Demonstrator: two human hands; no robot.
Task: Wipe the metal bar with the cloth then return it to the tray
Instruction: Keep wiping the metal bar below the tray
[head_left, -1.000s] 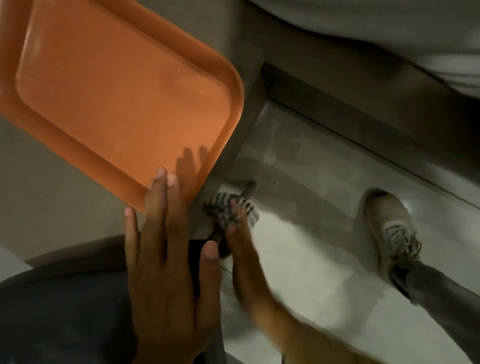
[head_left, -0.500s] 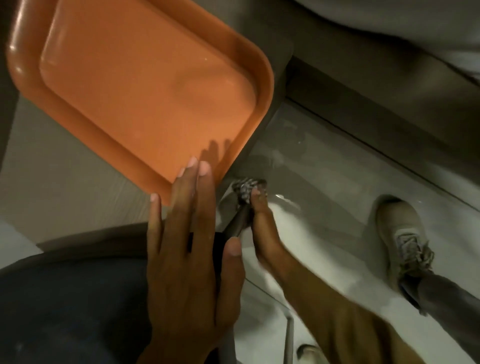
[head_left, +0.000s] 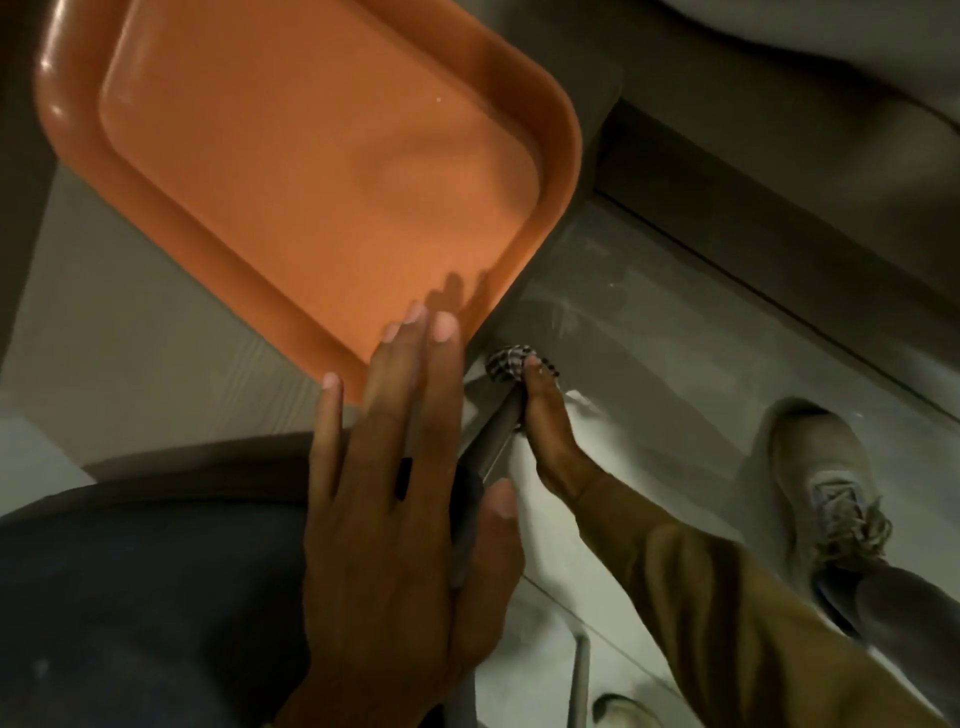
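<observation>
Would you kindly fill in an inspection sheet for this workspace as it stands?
Surface: pale grey table, bare beside the tray.
Job's things: orange plastic tray holds nothing; grey metal bar off the tray past the table edge; checked cloth wrapped on its far end.
Clutter: nothing seen.
Grippers: left hand flat with fingers straight, against the bar; right hand grips the cloth.
Cables: nothing seen.
Surroundings: tiled floor, beige lace-up shoe.

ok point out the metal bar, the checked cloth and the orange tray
metal bar (head_left: 497, 430): head view, bare shaft between the hands
checked cloth (head_left: 506, 360): head view, bunched top fold
orange tray (head_left: 563, 117): head view, right rim
</observation>
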